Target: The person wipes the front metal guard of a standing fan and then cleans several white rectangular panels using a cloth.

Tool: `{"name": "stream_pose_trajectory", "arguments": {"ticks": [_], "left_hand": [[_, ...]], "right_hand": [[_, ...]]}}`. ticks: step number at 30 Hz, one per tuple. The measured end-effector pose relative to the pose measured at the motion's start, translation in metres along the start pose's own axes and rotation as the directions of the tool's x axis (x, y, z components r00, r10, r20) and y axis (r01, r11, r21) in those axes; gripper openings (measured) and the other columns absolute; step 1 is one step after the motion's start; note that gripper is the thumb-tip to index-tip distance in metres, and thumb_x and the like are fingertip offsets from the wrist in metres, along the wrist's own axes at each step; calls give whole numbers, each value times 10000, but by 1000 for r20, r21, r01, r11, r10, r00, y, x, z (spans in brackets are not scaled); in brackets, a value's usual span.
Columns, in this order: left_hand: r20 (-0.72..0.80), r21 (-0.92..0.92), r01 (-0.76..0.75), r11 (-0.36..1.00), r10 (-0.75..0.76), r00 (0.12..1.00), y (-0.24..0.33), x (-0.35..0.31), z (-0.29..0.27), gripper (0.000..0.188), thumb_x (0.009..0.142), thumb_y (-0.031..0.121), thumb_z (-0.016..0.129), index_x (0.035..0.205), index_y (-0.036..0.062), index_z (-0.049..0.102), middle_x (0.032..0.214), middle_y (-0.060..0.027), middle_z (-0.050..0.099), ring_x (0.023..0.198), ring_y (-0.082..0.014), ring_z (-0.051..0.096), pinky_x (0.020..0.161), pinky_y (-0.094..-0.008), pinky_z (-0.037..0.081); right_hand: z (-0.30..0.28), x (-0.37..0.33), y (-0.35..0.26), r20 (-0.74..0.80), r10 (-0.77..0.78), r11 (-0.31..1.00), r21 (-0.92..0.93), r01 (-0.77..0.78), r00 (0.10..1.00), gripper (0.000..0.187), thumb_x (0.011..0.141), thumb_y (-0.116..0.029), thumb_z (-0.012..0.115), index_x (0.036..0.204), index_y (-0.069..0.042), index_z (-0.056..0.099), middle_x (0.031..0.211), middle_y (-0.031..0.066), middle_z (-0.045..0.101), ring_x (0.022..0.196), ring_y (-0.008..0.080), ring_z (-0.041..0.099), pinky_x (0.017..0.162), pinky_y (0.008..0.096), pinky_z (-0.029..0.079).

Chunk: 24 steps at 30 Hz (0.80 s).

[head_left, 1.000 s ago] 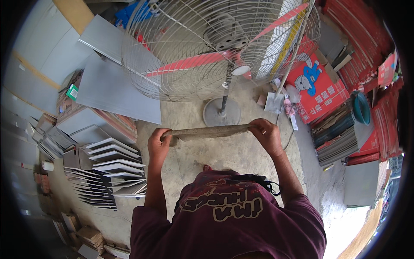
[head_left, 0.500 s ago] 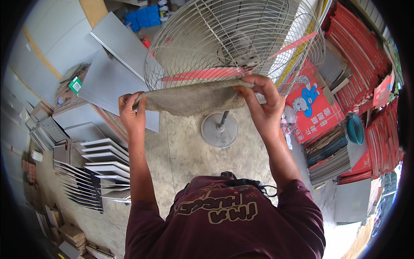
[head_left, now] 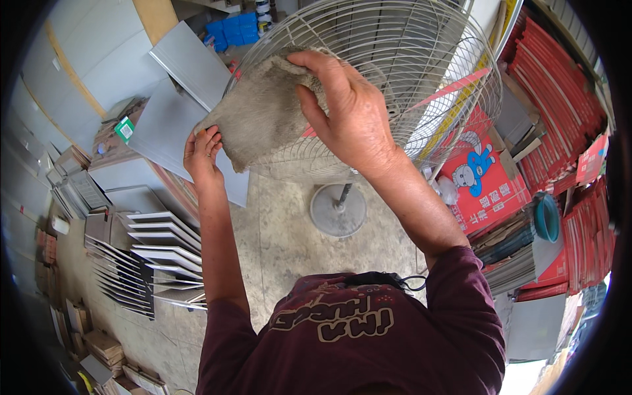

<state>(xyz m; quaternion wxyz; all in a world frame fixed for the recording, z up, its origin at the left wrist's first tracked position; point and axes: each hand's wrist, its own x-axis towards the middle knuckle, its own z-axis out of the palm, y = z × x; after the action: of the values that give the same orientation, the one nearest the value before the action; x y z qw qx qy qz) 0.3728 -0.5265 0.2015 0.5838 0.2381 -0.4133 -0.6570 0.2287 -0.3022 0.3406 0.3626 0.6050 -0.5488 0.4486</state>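
A grey, worn cloth (head_left: 263,108) is stretched between my two hands in front of a large fan. My left hand (head_left: 203,155) pinches its lower left corner between thumb and fingers. Higher up, my right hand (head_left: 349,108) grips the upper right edge, with the thumb in front of the cloth. The fan's wire cage (head_left: 434,72) stands just beyond the cloth, and a red blade shows through it. Whether the cloth touches the cage I cannot tell. The fan's round base (head_left: 338,210) rests on the floor below.
To the left, thin light panels (head_left: 164,247) stand in a rack, and large grey boards (head_left: 168,128) lean behind. Red flattened cartons (head_left: 553,92) are stacked at the right, near a teal basin (head_left: 546,217). Blue boxes (head_left: 232,29) sit at the back.
My right hand has risen and moved left with its edge of the cloth. The cloth has turned from a narrow level strip to a broad tilted sheet. My left hand stays nearly in place.
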Motion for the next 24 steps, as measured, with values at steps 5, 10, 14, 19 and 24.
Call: {"name": "stream_pose_trajectory", "arguments": {"ticks": [5,10,14,19,24], "left_hand": [[-41,-1,-189,982,189,981,5,-13,30,317,877,117,608,1173,20,546,999,-120,659,916,-180,634,784,-260,477],[87,130,-397,909,388,918,28,-22,66,388,889,47,554,1266,4,474,1074,-136,633,1038,-207,593,886,-295,434],[201,186,-535,824,501,842,44,-32,101,446,880,-11,514,1314,-5,415,1145,-177,598,1080,-212,565,939,-313,407],[355,222,-676,703,587,727,58,-48,149,475,882,2,515,1337,17,379,1190,-198,571,1124,-214,531,952,-325,391],[505,281,-799,531,627,594,67,-70,200,556,851,56,580,1358,50,351,1236,-198,543,1144,-240,499,976,-362,365]], "right_hand": [[-8,10,14,-6,7,1000,-13,-7,1000,421,736,-8,632,1126,-52,482,928,114,623,838,300,614,713,371,504],[-30,20,28,-44,-16,998,-67,14,999,433,714,-8,629,1118,-45,481,901,118,619,836,310,601,745,393,484],[-54,28,45,-108,-21,989,-145,5,994,471,733,-30,656,1172,-68,488,976,127,618,875,308,607,757,372,491],[-93,27,63,-214,19,971,-231,-69,977,478,705,-61,659,1153,-79,493,863,116,597,805,297,589,725,397,474],[-132,22,90,-215,106,951,-264,-162,971,509,749,-10,625,1228,-18,454,1053,163,605,978,310,605,836,363,479]]}}
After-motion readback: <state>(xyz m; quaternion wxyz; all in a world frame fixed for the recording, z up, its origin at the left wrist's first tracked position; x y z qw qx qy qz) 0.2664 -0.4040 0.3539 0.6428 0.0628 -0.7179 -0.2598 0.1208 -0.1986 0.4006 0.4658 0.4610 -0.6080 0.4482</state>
